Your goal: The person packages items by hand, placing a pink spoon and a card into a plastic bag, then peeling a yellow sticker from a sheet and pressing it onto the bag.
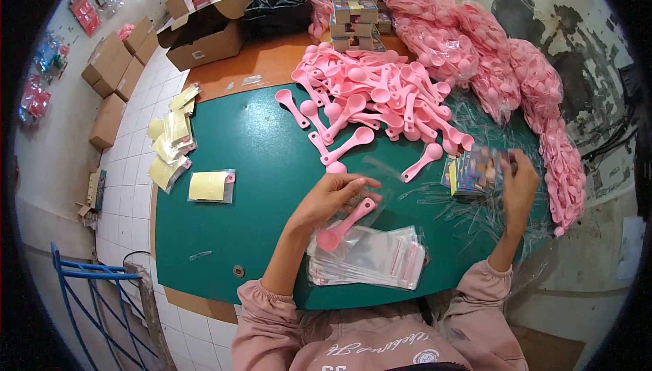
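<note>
My left hand (341, 193) is closed round a clear plastic bag and a pink spoon (345, 225), held above a stack of clear bags (370, 259) at the table's front edge. On the right, my right hand (519, 175) pinches a card from the pile of printed cards (468, 173). A large heap of pink spoons (380, 86) covers the back middle of the green table, with one spoon (424, 161) lying apart near the cards. A filled bag with a yellow card (210, 186) lies flat at the left.
More yellow-card packets (170, 143) line the left edge of the green table (251, 140). Bundled card stacks (354, 14) stand at the back, beside bulky bags of pink spoons (485, 59). Clear plastic strips (448, 211) lie around the cards. An open cardboard box (207, 45) stands back left.
</note>
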